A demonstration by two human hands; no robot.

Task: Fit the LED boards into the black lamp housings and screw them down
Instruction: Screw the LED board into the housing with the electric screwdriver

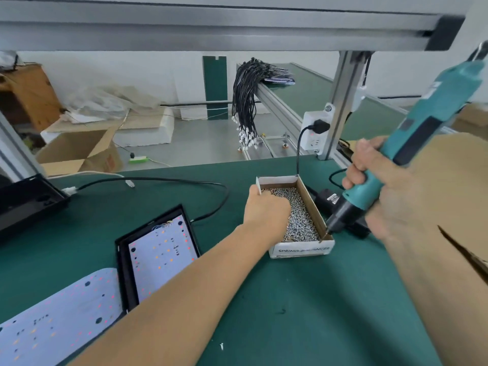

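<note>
A black lamp housing (124, 273) lies on the green mat left of centre with a white LED board (161, 257) seated in it. A loose LED board (55, 318) lies at the lower left. My left hand (264, 210) reaches into a small cardboard box of screws (301, 248), fingers curled down among the silver screws (301, 215). My right hand (383, 188) grips a teal electric screwdriver (412, 143); its bit points down at the box's right front corner.
Another black housing (23, 202) sits at the far left edge. A black cable (169, 180) runs across the mat. A power adapter (330, 199) lies behind the box, a socket (314, 133) on the frame post. A cardboard carton (454, 207) stands at right.
</note>
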